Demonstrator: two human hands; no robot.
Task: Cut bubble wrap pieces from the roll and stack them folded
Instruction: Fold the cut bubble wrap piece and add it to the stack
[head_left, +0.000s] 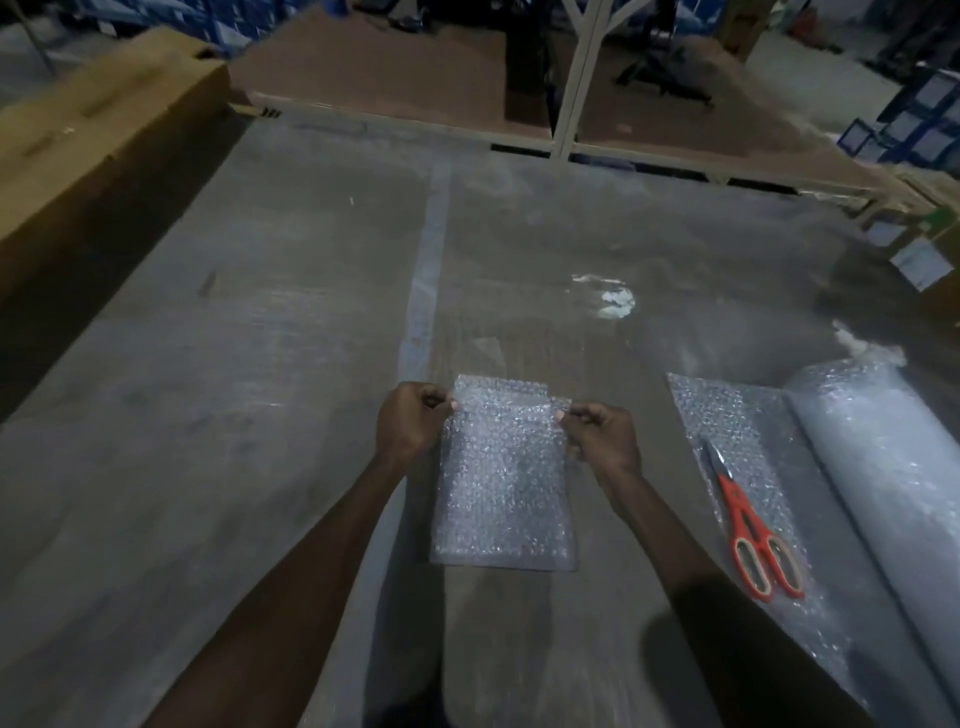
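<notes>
Left hand (410, 423) and right hand (600, 434), each with fingers curled, pinch the opposite upper corners of a cut bubble wrap piece (504, 483); each grip is a thumb-and-finger pinch on the sheet's edge. The piece lies near the middle of the bench (260, 364), its lower edge flat on the surface, its far edge showing a second layer just beyond the fingers. To the right, apart from the piece, the bubble wrap roll (883, 483) lies on the bench with its loose end (727, 441) unrolled flat toward the piece. Orange-handled scissors (748, 525) rest closed on that loose end, blades pointing away from the person. A long cardboard box (93, 135) stands along the bench's left side.
</notes>
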